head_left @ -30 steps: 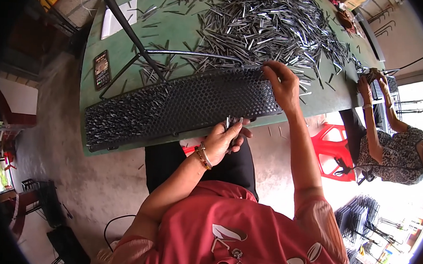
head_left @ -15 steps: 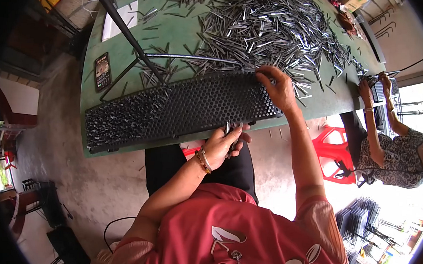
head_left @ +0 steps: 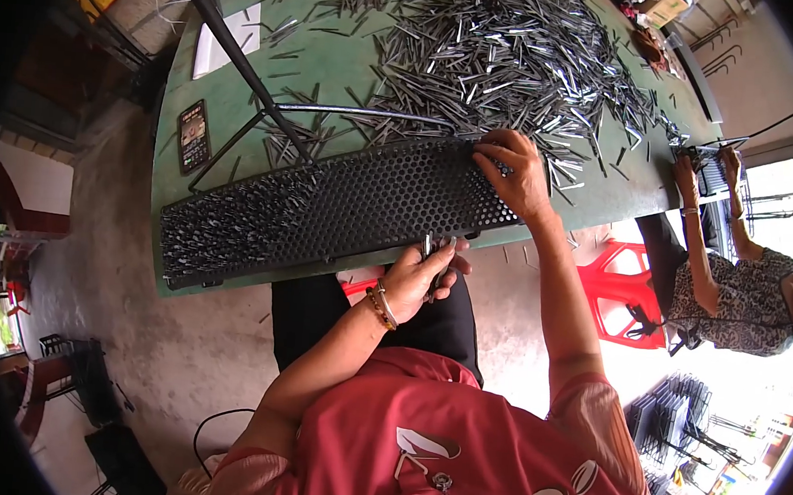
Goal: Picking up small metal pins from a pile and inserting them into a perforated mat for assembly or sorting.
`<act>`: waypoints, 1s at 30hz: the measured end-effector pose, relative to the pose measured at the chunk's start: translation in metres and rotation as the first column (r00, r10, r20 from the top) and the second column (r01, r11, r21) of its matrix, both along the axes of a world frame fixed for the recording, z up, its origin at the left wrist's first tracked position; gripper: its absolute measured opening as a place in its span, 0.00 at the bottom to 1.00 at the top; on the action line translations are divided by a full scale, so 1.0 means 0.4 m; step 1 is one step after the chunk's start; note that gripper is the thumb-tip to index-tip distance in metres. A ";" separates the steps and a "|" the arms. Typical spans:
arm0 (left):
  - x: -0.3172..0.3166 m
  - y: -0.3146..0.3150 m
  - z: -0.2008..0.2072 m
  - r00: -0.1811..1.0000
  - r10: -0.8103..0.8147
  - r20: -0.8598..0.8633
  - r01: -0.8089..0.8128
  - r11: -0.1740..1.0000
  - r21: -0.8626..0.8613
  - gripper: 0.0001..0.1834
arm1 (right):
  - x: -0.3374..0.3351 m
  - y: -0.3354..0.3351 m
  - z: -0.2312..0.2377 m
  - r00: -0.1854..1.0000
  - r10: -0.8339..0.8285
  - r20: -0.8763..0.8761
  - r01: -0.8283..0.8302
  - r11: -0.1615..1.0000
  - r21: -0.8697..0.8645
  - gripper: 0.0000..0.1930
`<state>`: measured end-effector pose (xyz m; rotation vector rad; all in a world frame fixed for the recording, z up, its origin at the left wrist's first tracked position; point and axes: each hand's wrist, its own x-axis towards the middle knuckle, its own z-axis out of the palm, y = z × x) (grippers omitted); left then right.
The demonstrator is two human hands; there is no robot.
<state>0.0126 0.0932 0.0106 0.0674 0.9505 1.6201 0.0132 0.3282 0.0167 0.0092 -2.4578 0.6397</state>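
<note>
Our left hand [head_left: 411,282] closed round bundle of thin dark metal strips [head_left: 428,248]; our right hand [head_left: 519,175], curled, at right end of long black perforated panel [head_left: 382,191]; its grip we cannot tell; panel along near edge of green tabletop [head_left: 336,64].

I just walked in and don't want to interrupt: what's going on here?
A person's left hand holds several thin strips by the near edge of a black perforated panel, while the right hand is at the panel's right end; whether it holds a strip can't be told. Thin pieces crowd the panel's left part; the middle shows bare holes. Beyond it, a heap of loose strips lies on the green table.
</note>
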 end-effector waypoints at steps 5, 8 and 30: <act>-0.006 0.005 0.011 0.999 -0.002 0.038 0.000 0.999 0.041 0.16 | 0.020 -0.019 0.051 0.993 -0.116 -0.023 0.112 0.985 -0.129 0.08; -0.016 0.014 0.037 0.997 0.074 -0.014 -0.072 0.992 0.108 0.15 | 0.083 -0.073 0.081 0.969 0.154 0.193 -0.063 0.911 -0.408 0.08; -0.003 0.045 -0.004 1.000 -0.012 0.016 0.011 0.999 0.032 0.15 | 0.085 -0.008 0.048 0.971 -0.166 0.171 0.236 0.580 -0.780 0.10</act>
